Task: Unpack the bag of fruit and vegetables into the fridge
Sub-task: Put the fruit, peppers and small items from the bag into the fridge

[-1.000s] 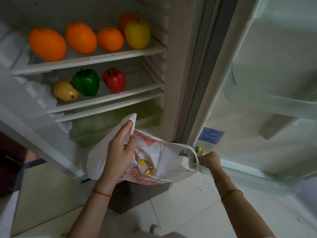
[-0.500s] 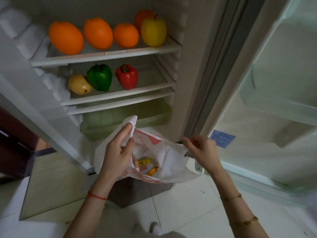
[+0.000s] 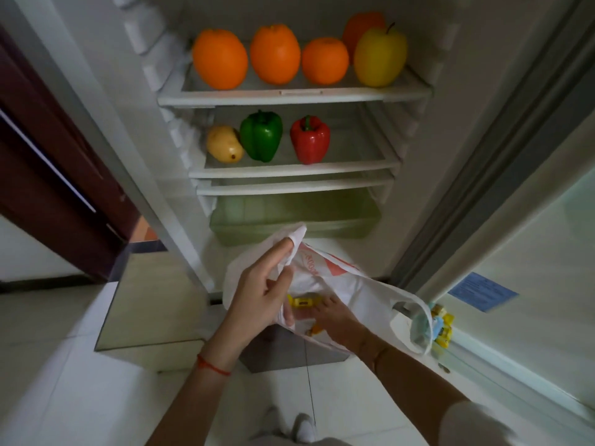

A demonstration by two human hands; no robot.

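Head view: left hand (image 3: pixel 257 294) pinches the white bag (image 3: pixel 363 300) rim open; right hand (image 3: pixel 335 320) reaches inside, its grip unclear, below 2 peppers in the fridge (image 3: pixel 289 96).

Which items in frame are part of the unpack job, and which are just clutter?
Job:
- white plastic bag, mouth held open by left hand
- right hand reaching inside it
- yellow item in the bag
- fridge shelves
- oranges, yellow apple, green pepper, red pepper, potato, already shelved

Lying about:
- crisper drawer
- small colourful objects on the door ledge
- blue label
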